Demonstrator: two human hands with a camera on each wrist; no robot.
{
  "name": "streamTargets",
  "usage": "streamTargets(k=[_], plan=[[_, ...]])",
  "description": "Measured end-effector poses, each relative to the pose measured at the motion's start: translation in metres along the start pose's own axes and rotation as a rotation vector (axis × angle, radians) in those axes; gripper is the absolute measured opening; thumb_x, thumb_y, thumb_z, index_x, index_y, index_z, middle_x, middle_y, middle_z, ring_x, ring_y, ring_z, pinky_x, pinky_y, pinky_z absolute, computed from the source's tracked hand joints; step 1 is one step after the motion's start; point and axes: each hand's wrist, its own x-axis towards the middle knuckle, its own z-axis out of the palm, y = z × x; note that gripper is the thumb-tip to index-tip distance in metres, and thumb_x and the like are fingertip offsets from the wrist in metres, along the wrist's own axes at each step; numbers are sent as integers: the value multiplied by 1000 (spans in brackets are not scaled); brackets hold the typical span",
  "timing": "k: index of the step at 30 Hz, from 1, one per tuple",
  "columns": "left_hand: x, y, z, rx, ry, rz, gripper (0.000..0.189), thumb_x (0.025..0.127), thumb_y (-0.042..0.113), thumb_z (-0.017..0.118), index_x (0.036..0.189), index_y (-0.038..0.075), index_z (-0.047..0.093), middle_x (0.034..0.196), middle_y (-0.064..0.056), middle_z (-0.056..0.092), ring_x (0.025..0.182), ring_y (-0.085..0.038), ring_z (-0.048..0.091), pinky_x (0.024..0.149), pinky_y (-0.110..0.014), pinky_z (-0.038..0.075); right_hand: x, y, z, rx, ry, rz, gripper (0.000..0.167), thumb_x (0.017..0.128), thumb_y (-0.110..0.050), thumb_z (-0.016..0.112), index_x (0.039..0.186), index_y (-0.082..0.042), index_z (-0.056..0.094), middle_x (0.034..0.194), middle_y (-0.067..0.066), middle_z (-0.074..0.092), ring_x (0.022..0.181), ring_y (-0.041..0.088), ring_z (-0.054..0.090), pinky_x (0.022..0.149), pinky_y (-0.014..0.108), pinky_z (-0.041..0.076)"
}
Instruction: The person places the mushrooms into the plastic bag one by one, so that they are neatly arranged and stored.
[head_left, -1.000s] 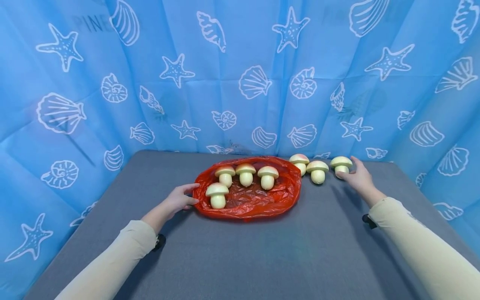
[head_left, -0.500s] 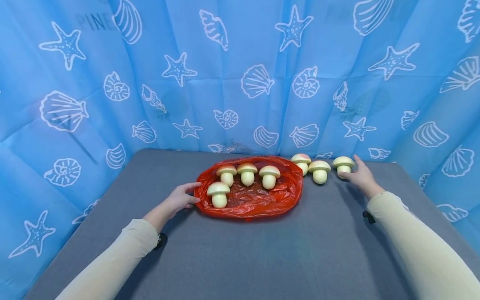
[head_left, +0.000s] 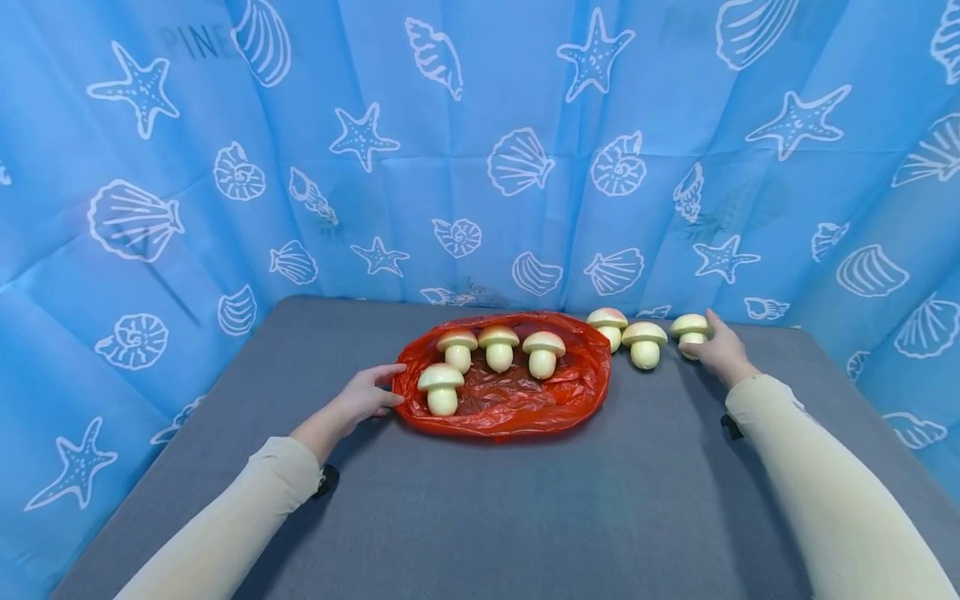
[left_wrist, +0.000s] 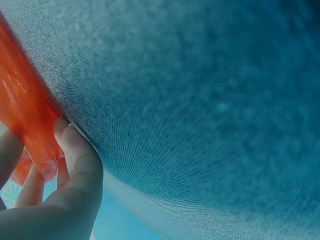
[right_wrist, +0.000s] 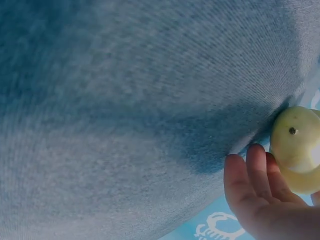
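Right hand (head_left: 722,348) grasping a mushroom (head_left: 689,325), its cap pointing to the curtain (head_left: 465,192), stem (right_wrist: 295,145) facing the person (head_left: 825,492), left hand (head_left: 362,394) pinching red bag (head_left: 510,425), long axis running sideways

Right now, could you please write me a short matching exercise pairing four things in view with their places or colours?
1. Left hand
2. Table
3. Right hand
4. Curtain

A. At the rightmost mushroom-shaped object
B. Blue with white sea shapes
C. At the red bag
D. Grey

Pairs: 1-C, 2-D, 3-A, 4-B
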Motion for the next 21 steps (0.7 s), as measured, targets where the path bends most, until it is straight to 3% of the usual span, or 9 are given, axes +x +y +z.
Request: streamTargets(k=[3,12,21], plan=[[0,1,0,0,-4,2,58,94,1,58,149,8,39,148,-23,37,126,-37,42,94,-47,47,2,0,1,-24,23,5,83,96,-7,55,151,3,-6,152,37,-1,137,55,5,108,63,18],[1,2,1,6,-8,8,59,93,1,59,149,8,39,148,-23,37,127,-37,42,92,-46,47,4,0,2,-59,60,31,80,95,-5,55,151,5,-2,151,38,5,136,56,11,107,64,20],[1,1,0,2,-4,-7,59,93,1,59,148,8,40,149,-22,37,128,-37,42,92,-47,47,5,2,2,-30,63,49,81,94,-5,57,151,5,0,152,38,6,137,55,11,108,62,20]])
